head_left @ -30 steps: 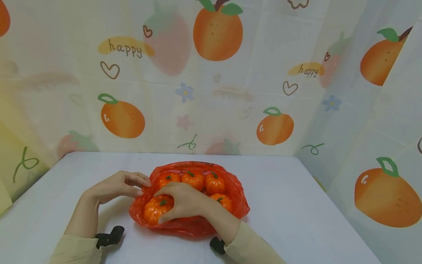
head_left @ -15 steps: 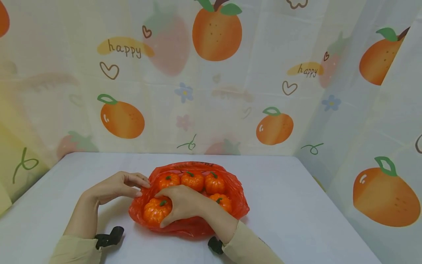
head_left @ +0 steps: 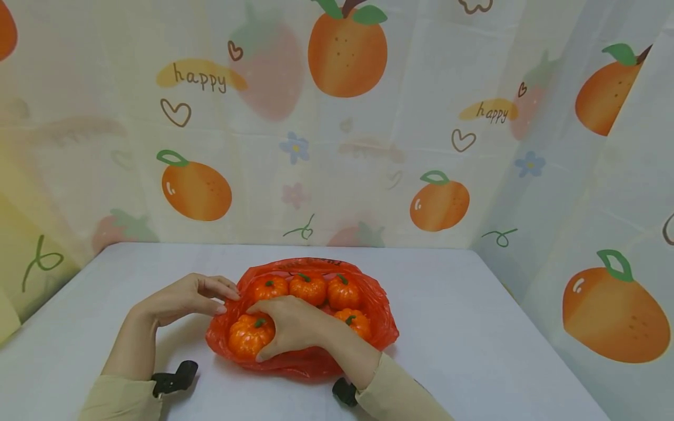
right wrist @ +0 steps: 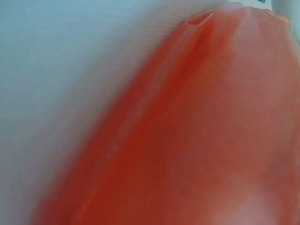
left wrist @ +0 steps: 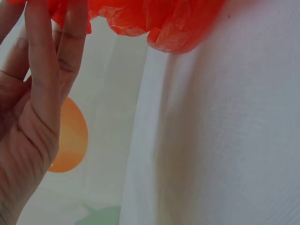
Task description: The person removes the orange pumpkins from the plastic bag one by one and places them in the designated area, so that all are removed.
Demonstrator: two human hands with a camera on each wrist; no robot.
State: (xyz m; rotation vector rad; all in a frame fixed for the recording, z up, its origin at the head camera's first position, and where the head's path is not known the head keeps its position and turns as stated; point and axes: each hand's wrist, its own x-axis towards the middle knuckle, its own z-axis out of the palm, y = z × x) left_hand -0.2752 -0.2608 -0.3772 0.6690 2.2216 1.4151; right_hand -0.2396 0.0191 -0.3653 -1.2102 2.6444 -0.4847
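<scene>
A red plastic bag [head_left: 387,318] lies spread open on the table, with several small shiny orange pumpkins [head_left: 308,289] with green stems inside it. My right hand [head_left: 300,321] reaches over the bag from the right. Its fingers and thumb curl round the right side of the front-left pumpkin [head_left: 248,339], which still sits in the bag. At the left rim my left hand [head_left: 176,298] holds the edge of the bag between thumb and fingers. The left wrist view shows its fingers [left wrist: 42,61] at the red film. In the right wrist view, blurred red bag film [right wrist: 187,140] hides the right hand.
The white table [head_left: 463,351] extends around the bag on all sides. A fruit-patterned curtain [head_left: 342,128] hangs behind it and along the right. Black wrist cameras [head_left: 176,377] sit at both beige sleeves, close above the table.
My right hand has shifted slightly toward the front and left at the front-left pumpkin, its thumb a little lower. The left hand and the bag stay practically still.
</scene>
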